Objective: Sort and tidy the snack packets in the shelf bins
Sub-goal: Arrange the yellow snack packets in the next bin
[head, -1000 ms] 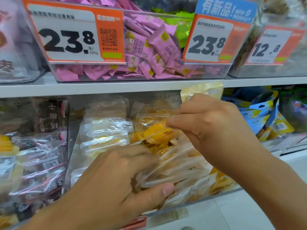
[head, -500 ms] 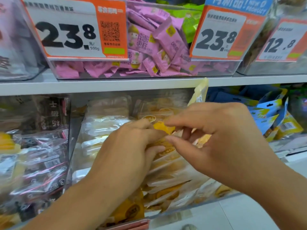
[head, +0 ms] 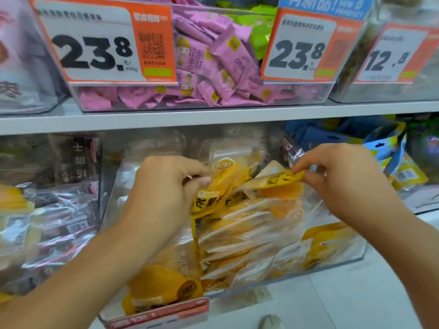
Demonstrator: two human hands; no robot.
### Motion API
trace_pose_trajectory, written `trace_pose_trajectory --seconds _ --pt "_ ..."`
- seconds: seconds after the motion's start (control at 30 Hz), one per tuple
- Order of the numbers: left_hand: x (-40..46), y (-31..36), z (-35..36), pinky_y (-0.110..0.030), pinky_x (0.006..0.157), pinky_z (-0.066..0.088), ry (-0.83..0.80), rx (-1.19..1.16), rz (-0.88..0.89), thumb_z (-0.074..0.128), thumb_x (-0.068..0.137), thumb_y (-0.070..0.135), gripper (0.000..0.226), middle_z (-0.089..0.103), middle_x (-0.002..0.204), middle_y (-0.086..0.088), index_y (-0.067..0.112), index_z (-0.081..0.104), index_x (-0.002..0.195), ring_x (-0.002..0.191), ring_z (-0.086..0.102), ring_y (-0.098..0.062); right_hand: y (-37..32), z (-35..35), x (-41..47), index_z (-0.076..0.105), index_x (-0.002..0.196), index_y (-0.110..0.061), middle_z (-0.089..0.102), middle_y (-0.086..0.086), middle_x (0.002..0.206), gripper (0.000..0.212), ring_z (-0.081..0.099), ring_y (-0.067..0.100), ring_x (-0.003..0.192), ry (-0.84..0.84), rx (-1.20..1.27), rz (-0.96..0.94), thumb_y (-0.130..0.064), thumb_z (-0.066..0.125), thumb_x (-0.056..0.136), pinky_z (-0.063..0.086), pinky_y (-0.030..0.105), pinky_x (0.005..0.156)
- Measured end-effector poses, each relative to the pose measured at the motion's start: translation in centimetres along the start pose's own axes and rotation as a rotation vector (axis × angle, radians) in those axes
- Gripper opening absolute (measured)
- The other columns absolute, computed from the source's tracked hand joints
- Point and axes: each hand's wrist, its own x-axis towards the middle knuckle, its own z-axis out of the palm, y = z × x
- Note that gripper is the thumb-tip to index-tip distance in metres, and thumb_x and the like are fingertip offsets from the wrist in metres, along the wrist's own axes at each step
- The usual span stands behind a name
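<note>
A clear plastic bin (head: 356,251) on the lower shelf holds several yellow dried-mango packets (head: 247,233), stacked on edge. My left hand (head: 161,198) reaches into the bin and grips the top of one yellow packet (head: 221,186). My right hand (head: 342,179) pinches the corner of another yellow packet (head: 278,181), which lies tilted across the stack. The two hands are apart, one at each side of the bin.
Above, a clear bin of pink packets (head: 209,74) carries orange price tags (head: 104,43) reading 23.8. Left of the mango bin stands a bin of dark-labelled packets (head: 54,210). Blue and yellow packs (head: 384,143) fill the right. The white shelf edge (head: 213,117) runs overhead.
My hands have spread apart: the right moved to the right with a yellow packet pinched in it, and the left shifted left and closed on another packet.
</note>
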Motion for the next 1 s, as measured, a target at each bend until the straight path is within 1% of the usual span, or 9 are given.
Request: trace_pose_trajectory --seconds 0.1,0.2,0.27,0.43,0.53,0.73,0.87,0.93,1.0 --pt "-0.3 -0.2 0.7 -0.034 0.068 0.053 -0.116 0.166 -0.002 0.080 0.081 0.021 0.006 0.071 0.069 0.004 0.022 0.077 0.076 0.072 0.064 -0.016 -1.1 -0.6 -0.3 0.071 0.085 -0.035 0.065 -0.016 0.084 0.004 0.055 0.016 0.085 -0.004 0.079 -0.205 -0.032 0.069 0.085 0.039 0.030 0.072" --pt "-0.4 0.7 -0.1 -0.015 0.069 0.051 0.056 -0.039 -0.019 0.081 0.080 0.016 0.016 0.071 0.070 0.021 0.032 0.081 0.080 0.075 0.067 -0.001 -2.8 -0.4 -1.2 0.060 0.087 -0.037 0.067 -0.018 0.087 0.005 0.060 0.006 0.082 -0.118 0.330 -0.242 -0.034 0.063 0.088 0.046 0.020 0.072" --pt "-0.2 1.0 -0.7 -0.019 0.069 0.055 0.125 -0.186 -0.048 0.079 0.083 0.013 0.022 0.070 0.069 0.025 0.035 0.079 0.082 0.070 0.068 0.002 -3.0 0.9 -1.5 0.054 0.087 -0.035 0.061 -0.015 0.075 0.011 0.058 0.008 0.072 -0.175 0.354 -0.231 -0.029 0.060 0.093 0.044 0.018 0.063" --pt "0.2 0.1 0.0 -0.027 0.069 0.062 -0.090 -0.298 -0.275 0.069 0.091 0.004 0.027 0.072 0.069 0.002 0.023 0.070 0.071 0.066 0.071 -0.006 -2.2 1.3 -0.6 0.057 0.090 -0.026 0.067 -0.003 0.078 0.005 0.068 0.012 0.077 -0.097 0.528 -0.124 -0.026 0.055 0.095 0.059 0.043 0.075" --pt "0.2 -0.7 0.4 -0.044 0.075 0.062 -0.185 -0.244 -0.297 0.065 0.095 0.008 0.028 0.073 0.075 0.005 0.025 0.064 0.072 0.074 0.072 -0.009 -1.6 0.7 -0.6 0.060 0.094 -0.016 0.072 -0.003 0.086 0.006 0.072 0.012 0.083 -0.042 0.699 -0.080 -0.012 0.057 0.098 0.061 0.035 0.078" --pt "0.0 -0.4 0.3 -0.041 0.081 0.058 -0.290 -0.074 -0.207 0.059 0.096 0.013 0.027 0.072 0.086 0.014 0.033 0.067 0.079 0.085 0.069 -0.010 -1.4 0.8 -0.9 0.059 0.100 -0.008 0.074 0.001 0.094 0.005 0.073 0.015 0.089 -0.050 0.812 0.008 -0.008 0.053 0.100 0.061 0.029 0.076" --pt "0.4 0.7 -0.3 -0.042 0.082 0.058 -0.320 -0.264 -0.252 0.056 0.083 0.021 0.020 0.071 0.093 0.013 0.034 0.068 0.091 0.089 0.068 -0.008 -1.6 0.8 -0.5 0.057 0.110 -0.008 0.075 0.003 0.106 0.016 0.073 0.020 0.099 -0.062 1.204 0.247 -0.008 0.041 0.105 0.061 0.033 0.079" --pt "0.3 1.0 -0.7 -0.033 0.078 0.055 -0.316 -0.284 -0.185 0.066 0.080 0.028 0.016 0.068 0.092 0.014 0.035 0.066 0.094 0.087 0.064 -0.003 -1.8 1.1 -0.3 0.056 0.114 -0.008 0.074 0.004 0.111 0.018 0.071 0.021 0.104 -0.136 1.288 0.339 -0.011 0.040 0.106 0.061 0.035 0.081" --pt "0.3 1.2 -0.8 -0.027 0.066 0.049 -0.261 -0.208 -0.052 0.071 0.085 0.031 0.008 0.065 0.080 0.013 0.032 0.065 0.088 0.075 0.062 -0.004 -2.0 1.6 -0.3 0.059 0.114 -0.012 0.074 0.001 0.108 0.019 0.072 0.018 0.102 -0.238 1.164 0.349 -0.013 0.042 0.106 0.061 0.036 0.080"
